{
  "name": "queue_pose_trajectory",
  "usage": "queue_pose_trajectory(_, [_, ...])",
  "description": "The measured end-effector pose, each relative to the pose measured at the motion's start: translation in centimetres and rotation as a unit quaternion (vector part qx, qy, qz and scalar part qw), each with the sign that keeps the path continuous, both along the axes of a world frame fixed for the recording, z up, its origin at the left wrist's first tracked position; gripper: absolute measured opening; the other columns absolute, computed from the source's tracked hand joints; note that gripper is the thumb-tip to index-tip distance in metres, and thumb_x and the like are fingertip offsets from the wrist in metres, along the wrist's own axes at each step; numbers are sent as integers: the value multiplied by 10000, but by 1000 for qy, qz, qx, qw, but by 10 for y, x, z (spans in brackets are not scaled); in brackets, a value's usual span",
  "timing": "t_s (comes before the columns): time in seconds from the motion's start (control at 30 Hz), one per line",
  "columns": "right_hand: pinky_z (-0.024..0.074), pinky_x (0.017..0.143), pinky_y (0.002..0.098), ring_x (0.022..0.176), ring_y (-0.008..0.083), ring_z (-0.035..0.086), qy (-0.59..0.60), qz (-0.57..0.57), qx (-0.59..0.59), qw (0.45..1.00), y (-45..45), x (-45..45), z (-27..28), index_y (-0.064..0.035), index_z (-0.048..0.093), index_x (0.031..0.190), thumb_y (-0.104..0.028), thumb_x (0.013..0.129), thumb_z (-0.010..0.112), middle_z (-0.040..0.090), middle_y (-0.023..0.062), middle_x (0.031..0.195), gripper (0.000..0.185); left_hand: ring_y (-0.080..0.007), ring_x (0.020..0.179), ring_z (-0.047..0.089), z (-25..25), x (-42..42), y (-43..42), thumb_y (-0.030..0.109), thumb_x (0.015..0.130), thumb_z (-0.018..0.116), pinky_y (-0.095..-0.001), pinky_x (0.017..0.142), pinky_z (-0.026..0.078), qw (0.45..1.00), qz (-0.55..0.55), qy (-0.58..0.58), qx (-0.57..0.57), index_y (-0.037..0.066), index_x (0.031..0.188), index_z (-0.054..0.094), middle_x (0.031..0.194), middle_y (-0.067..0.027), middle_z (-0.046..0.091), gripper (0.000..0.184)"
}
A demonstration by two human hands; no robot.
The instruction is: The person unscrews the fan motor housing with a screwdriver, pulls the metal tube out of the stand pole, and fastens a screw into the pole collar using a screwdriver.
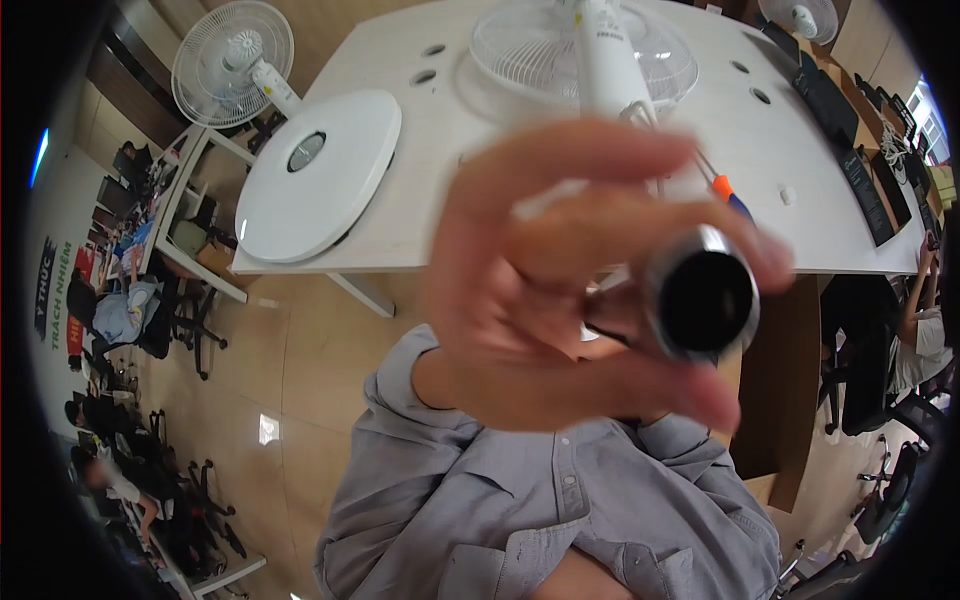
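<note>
Close to the camera, my left hand [540,290] is curled and blurred. Its fingers and thumb wrap round a short cylinder with a shiny metal rim and a dark round end [706,300], which faces the camera. My right sleeve [675,435] shows below, but my right hand is mostly hidden behind the left, so I cannot make out its fingers. Behind the hands, a white electric fan [610,70] lies on the white table [430,220]. A screwdriver with an orange and blue handle [728,190] lies beside it.
A round white fan base [340,190] rests at the table's left edge. Another fan head [235,65] is behind it. Open cardboard boxes [870,190] line the right side, and a large carton [775,400] stands below the table. People sit at both sides.
</note>
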State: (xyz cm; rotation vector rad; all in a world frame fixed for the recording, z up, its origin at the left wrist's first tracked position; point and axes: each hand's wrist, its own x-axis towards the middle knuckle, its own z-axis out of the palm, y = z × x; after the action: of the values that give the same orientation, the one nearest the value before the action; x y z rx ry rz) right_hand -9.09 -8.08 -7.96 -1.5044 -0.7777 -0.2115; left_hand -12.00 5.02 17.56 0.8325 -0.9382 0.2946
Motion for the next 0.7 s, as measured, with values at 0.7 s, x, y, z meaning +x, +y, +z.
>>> queue_pose_trajectory(0.7, [487, 951, 365, 1065, 256, 635, 132, 32, -104, 985, 12, -11, -6, -17, 617, 1236, -169, 735, 846, 661, 118, 1140, 571, -257, 969, 600, 154, 51, 165, 117, 1007, 626, -410, 841, 514, 988, -18, -48, -147, -81, 1263, 498, 1230, -253, 596, 348])
